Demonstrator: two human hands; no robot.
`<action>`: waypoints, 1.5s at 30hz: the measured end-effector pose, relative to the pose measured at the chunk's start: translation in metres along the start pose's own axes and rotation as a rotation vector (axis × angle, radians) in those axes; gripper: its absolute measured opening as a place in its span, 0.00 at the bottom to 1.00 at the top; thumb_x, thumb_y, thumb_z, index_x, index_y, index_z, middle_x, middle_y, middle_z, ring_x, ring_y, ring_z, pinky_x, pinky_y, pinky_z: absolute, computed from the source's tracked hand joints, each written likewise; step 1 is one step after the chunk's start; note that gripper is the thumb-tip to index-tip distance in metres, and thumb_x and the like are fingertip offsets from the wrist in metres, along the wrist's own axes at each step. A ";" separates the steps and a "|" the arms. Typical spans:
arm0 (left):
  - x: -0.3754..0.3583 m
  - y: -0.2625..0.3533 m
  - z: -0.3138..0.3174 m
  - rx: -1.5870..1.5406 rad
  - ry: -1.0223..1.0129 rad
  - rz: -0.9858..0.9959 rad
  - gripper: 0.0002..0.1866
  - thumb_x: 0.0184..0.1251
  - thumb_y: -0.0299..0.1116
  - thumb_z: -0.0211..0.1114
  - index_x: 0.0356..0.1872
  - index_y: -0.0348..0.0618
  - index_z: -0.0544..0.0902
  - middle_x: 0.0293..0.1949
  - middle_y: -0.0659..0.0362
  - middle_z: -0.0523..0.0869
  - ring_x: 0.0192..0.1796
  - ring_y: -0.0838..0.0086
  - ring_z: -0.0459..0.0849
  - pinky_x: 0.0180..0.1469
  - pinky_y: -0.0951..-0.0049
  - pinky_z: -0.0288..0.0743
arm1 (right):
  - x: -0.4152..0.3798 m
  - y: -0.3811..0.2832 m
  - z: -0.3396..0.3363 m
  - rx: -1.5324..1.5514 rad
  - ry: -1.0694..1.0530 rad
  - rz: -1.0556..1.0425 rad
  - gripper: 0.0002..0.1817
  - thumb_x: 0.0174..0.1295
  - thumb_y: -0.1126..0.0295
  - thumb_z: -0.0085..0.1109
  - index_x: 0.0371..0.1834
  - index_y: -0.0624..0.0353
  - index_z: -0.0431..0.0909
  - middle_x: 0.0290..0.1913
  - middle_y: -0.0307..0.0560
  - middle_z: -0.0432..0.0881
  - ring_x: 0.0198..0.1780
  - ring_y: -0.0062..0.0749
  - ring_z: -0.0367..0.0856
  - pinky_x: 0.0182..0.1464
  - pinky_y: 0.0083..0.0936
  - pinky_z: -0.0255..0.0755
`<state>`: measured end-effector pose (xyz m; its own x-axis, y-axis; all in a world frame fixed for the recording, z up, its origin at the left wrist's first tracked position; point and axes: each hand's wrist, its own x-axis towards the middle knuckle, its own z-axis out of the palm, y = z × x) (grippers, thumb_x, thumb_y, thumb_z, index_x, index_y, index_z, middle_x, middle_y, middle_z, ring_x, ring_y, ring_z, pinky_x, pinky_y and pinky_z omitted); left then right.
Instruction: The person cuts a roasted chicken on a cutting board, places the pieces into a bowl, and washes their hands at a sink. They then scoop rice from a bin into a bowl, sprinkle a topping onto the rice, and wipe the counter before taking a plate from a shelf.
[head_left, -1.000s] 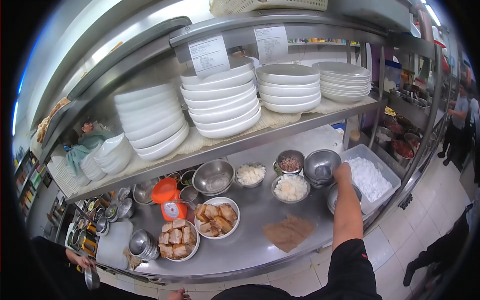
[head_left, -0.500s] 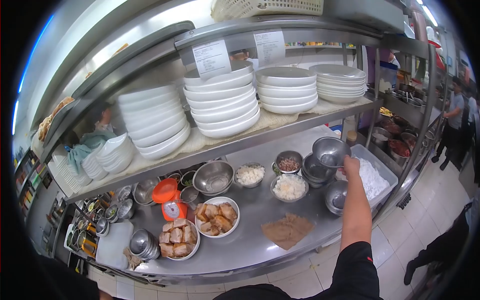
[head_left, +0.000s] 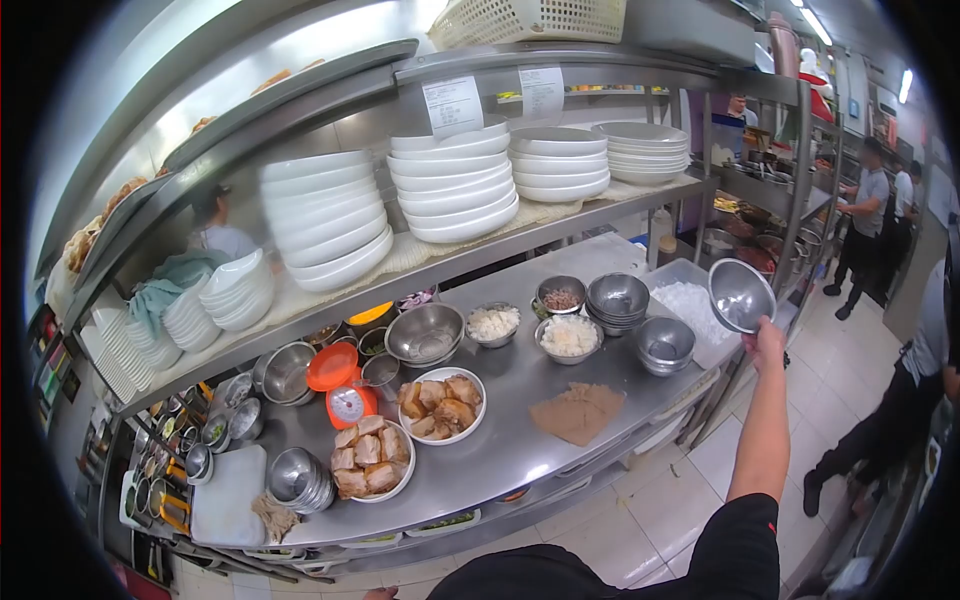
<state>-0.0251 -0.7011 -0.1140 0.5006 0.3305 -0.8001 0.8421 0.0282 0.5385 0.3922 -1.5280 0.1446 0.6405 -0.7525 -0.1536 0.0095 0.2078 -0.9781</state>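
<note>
My right hand (head_left: 766,342) grips the rim of a metal bowl (head_left: 741,296), tilted and held up over the right end of the steel counter. Below and left of it is a plastic tub of white powder (head_left: 697,318). Closer in are two stacks of metal bowls, a rear stack (head_left: 617,297) and a front stack (head_left: 666,345). A bowl of white shreds (head_left: 569,337) and a bowl of chopped meat (head_left: 561,296) stand beside them. Only a sliver of my left hand (head_left: 381,594) shows at the bottom edge; its fingers are hidden.
A brown cloth (head_left: 576,413) lies on the counter (head_left: 510,455). Two bowls of meat chunks (head_left: 443,407) stand by an orange scale (head_left: 350,405). Stacked white plates (head_left: 452,185) fill the shelf above. Several people stand in the aisle at right, one in grey (head_left: 868,205).
My right hand has lifted the metal bowl off the rear stack and carried it right, past the tub of powder. The view has shifted, and the bowl is tilted more.
</note>
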 end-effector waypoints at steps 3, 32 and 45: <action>0.020 -0.023 -0.024 -0.045 0.005 -0.045 0.26 0.72 0.56 0.57 0.50 0.39 0.81 0.41 0.49 0.87 0.42 0.59 0.85 0.45 0.58 0.76 | -0.025 0.007 -0.055 0.007 0.052 -0.031 0.15 0.62 0.60 0.54 0.42 0.61 0.74 0.33 0.47 0.82 0.26 0.33 0.83 0.22 0.25 0.67; -0.073 0.243 -0.060 -0.072 -0.391 0.604 0.26 0.74 0.44 0.61 0.62 0.33 0.74 0.42 0.51 0.86 0.40 0.67 0.86 0.43 0.67 0.81 | -0.006 0.141 -0.109 -0.170 0.760 -0.143 0.23 0.55 0.60 0.56 0.33 0.79 0.77 0.32 0.67 0.83 0.25 0.49 0.84 0.26 0.40 0.79; -0.051 0.433 -0.202 0.478 -0.634 0.842 0.30 0.71 0.43 0.65 0.66 0.35 0.71 0.48 0.55 0.85 0.45 0.71 0.84 0.47 0.73 0.78 | -0.246 0.186 0.068 -0.367 0.664 -0.084 0.15 0.57 0.67 0.57 0.35 0.72 0.79 0.35 0.67 0.84 0.37 0.54 0.86 0.42 0.44 0.79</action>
<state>0.2736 -0.5156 0.2134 0.8358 -0.4614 -0.2975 0.1168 -0.3801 0.9176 0.2889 -1.2619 0.0100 0.0513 -0.9986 -0.0152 -0.2929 -0.0005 -0.9561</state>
